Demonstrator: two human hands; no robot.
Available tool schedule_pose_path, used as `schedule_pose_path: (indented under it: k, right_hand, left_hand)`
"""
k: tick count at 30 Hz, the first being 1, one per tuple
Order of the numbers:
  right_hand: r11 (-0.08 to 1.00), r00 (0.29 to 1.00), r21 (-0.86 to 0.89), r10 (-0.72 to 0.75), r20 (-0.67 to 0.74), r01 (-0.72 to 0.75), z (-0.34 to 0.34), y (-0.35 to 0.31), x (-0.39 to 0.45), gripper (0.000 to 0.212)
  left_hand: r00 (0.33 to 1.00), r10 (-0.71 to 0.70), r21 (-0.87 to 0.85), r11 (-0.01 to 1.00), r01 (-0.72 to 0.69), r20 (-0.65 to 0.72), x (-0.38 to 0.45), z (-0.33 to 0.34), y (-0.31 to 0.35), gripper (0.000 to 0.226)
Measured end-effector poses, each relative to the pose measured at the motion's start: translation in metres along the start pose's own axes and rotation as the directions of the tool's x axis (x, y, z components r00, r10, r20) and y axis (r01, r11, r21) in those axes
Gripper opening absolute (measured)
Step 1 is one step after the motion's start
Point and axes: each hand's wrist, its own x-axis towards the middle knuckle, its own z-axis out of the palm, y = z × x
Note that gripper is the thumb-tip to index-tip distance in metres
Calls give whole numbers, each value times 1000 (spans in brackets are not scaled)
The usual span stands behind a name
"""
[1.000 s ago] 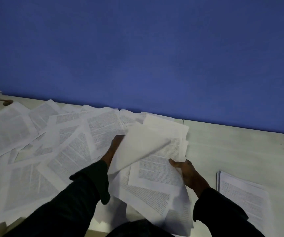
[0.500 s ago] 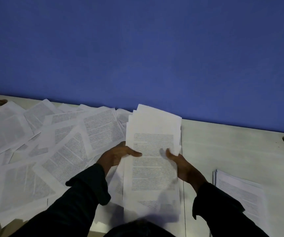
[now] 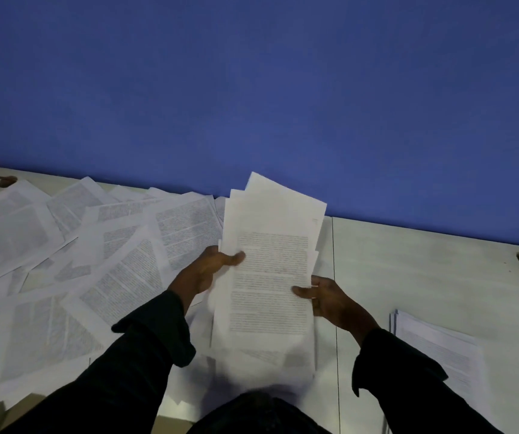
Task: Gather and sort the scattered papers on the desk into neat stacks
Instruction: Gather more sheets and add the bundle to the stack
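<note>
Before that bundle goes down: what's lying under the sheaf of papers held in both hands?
Below the held sheaf of white printed papers, loose printed sheets lie on the pale desk. How many, and the desk beneath them, are covered.

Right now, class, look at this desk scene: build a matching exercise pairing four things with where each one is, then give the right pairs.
Things:
1. bundle of papers
2. neat stack
3. scattered papers
4. blue wall

Places:
A. spread over the desk's left part
B. behind the desk
C. held between the left hand and the right hand
D. lying on the desk at the right

Pairs: 1-C, 2-D, 3-A, 4-B
</note>
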Motion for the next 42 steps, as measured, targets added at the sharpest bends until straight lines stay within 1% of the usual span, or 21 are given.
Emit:
schedule_pose_path:
  k: [2, 4, 5, 6, 8, 9, 12, 13, 15, 17, 19, 22, 25, 26, 30, 32, 34, 35, 37, 40, 42]
  right_hand:
    - [998, 997, -66, 25, 77, -19, 4, 6, -3, 46]
    - [991, 989, -132, 43, 139, -24, 7, 11, -4, 50]
    - [990, 990, -133, 56, 127, -39, 6, 15, -4, 50]
    - [993, 995, -111, 57, 77, -48, 4, 20, -5, 52]
    - [999, 998, 21, 43, -41, -42, 1, 35, -4, 60]
    - [996, 998, 85, 33, -53, -28, 3, 39, -5, 60]
    - [993, 997, 119, -25, 69, 17, 15, 44, -5, 57]
    - [989, 998, 150, -23, 58, 14, 16, 44, -4, 55]
    - [966, 999, 257, 23, -44, -11, 13, 45, -1, 50]
    - [960, 996, 277, 54, -67, -34, 12, 45, -1, 48]
    - [976, 999, 214, 44, -26, -38, 12, 45, -3, 48]
    - [991, 1000, 135, 13, 5, -14, 9, 47, -4, 54]
    - [998, 992, 64, 10, 125, -19, 10, 39, -6, 55]
    - [997, 992, 72, 8, 128, -18, 10, 35, -6, 55]
    - [981, 998, 189, -44, -38, 50, 6, 8, -5, 53]
    - [983, 995, 160, -86, -41, 92, 10, -2, -2, 57]
    - [990, 994, 80, -110, -22, 112, 15, -7, 2, 61]
    - [990, 992, 67, -125, -34, 127, 16, -9, 3, 60]
    - [985, 986, 77, -148, -72, 153, 14, -8, 5, 59]
    - [991, 990, -4, -136, -26, 136, 16, -6, 4, 64]
    - [993, 992, -26, -118, -40, 117, 17, -2, 5, 62]
  left_hand:
    - [999, 2, -97, 995, 2, 40, -7, 5, -10, 42]
    - [986, -36, 7, 999, 35, 160, -13, 11, -26, 46]
    - [977, -62, 56, 997, 51, 204, -17, 8, -33, 48]
    - [972, -97, 62, 994, 85, 215, -20, 5, -40, 46]
    - [973, -158, -6, 987, 161, 167, -22, 0, -51, 42]
    - [972, -157, 0, 987, 159, 173, -24, 1, -55, 45]
    - [964, -144, 151, 982, 112, 224, -29, 8, -63, 58]
    - [972, -139, 163, 981, 109, 187, -31, 9, -64, 55]
    - [978, -134, 197, 975, 101, 162, -34, 5, -65, 51]
    - [951, -163, 315, 946, 76, 261, -41, 5, -62, 61]
    - [931, -195, 330, 940, 87, 310, -45, 1, -61, 61]
    - [966, -140, 181, 978, 101, 219, -41, -5, -56, 51]
    - [956, -139, 236, 969, 76, 260, -35, 0, -48, 58]
    - [955, -135, 270, 961, 61, 265, -33, 0, -46, 61]
    - [930, -174, 440, 898, 15, 324, -29, -6, -25, 68]
    - [950, -124, 415, 910, -7, 288, -26, 2, -16, 70]
    - [985, -50, 337, 941, -8, 164, -20, 10, -12, 79]
    - [991, -34, 304, 953, -7, 131, -17, 13, -12, 80]
    - [993, -18, 255, 967, -13, 120, -15, 12, -17, 76]
    - [995, -8, 277, 961, -20, 99, -20, 13, -27, 80]
    - [994, -13, 248, 969, -14, 108, -22, 12, -38, 73]
